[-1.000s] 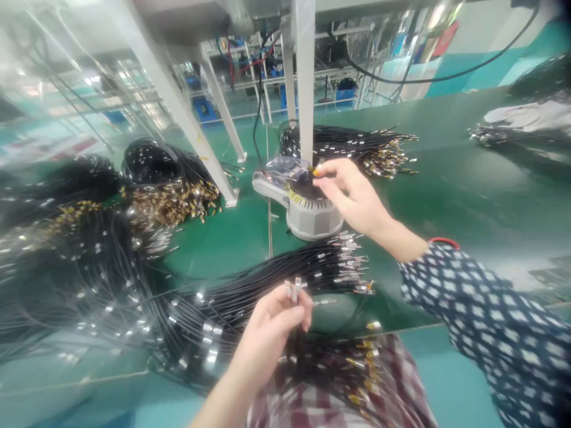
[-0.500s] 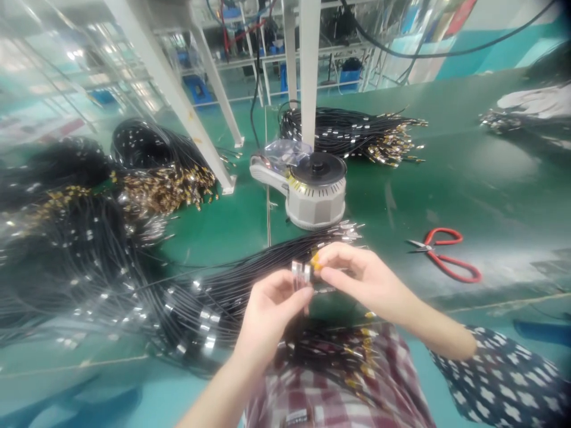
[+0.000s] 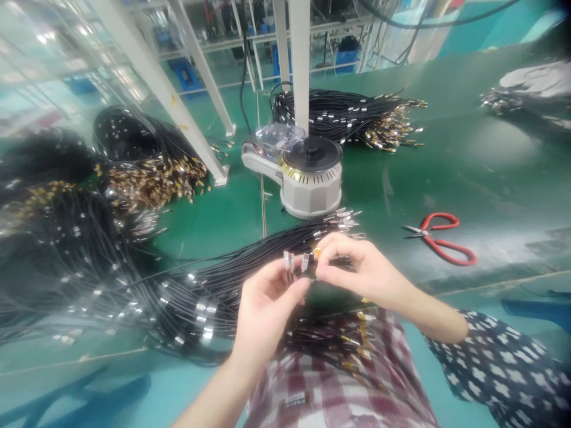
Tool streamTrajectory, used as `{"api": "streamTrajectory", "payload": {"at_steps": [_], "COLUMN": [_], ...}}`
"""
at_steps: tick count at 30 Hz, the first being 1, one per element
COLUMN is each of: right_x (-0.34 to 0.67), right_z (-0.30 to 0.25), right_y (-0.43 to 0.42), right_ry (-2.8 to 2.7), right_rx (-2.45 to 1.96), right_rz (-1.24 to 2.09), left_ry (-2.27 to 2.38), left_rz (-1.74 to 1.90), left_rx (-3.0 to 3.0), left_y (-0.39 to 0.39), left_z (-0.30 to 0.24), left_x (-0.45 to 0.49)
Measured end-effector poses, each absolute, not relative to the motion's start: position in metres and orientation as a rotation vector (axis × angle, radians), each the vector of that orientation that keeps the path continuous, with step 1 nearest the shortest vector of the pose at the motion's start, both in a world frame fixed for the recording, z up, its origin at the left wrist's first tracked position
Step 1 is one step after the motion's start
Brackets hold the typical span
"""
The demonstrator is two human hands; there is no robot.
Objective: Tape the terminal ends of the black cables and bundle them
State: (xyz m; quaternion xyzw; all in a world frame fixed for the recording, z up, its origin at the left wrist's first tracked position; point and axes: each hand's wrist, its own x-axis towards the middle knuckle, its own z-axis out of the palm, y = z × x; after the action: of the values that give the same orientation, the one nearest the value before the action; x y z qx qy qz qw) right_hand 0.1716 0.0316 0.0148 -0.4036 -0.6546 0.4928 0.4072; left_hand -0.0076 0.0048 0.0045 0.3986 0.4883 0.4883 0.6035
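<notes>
Between its thumb and fingers, my left hand (image 3: 267,297) pinches several cable ends with silvery metal connectors (image 3: 289,261) pointing up. Just to the right, my right hand (image 3: 357,261) is closed in a pinch on a small yellow cap (image 3: 316,252). The cap is close beside the connector tips; I cannot tell whether it touches one. Behind both hands runs a bundle of black cables (image 3: 250,261) with silvery ends. More black cables with yellow-capped ends (image 3: 361,336) lie in front, over a checked apron (image 3: 330,392).
A round tape dispenser (image 3: 310,184) stands behind the hands, by white table legs (image 3: 301,71). Red-handled scissors (image 3: 441,238) lie open at right on the green table (image 3: 446,160). Coiled cables (image 3: 348,116) rest at the back, with big heaps (image 3: 57,238) at left. White gloves (image 3: 535,80) lie far right.
The view has shifted slightly, so everything sits a little higher and further left. In my left hand the connectors have spread apart. My right hand still pinches the yellow cap.
</notes>
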Motion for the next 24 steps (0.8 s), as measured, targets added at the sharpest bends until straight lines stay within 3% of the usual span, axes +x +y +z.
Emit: {"api": "streamTrajectory", "payload": {"at_steps": [24], "right_x": [0.149], "right_z": [-0.004], "right_y": [0.028], "right_ry": [-1.412], "right_rx": [-0.997], "right_rz": [1.285], "left_ry": [1.115], "left_rz": [1.16], "left_rx": [0.927], "left_y": [0.002], "left_z": [0.001], "left_x": [-0.009]}}
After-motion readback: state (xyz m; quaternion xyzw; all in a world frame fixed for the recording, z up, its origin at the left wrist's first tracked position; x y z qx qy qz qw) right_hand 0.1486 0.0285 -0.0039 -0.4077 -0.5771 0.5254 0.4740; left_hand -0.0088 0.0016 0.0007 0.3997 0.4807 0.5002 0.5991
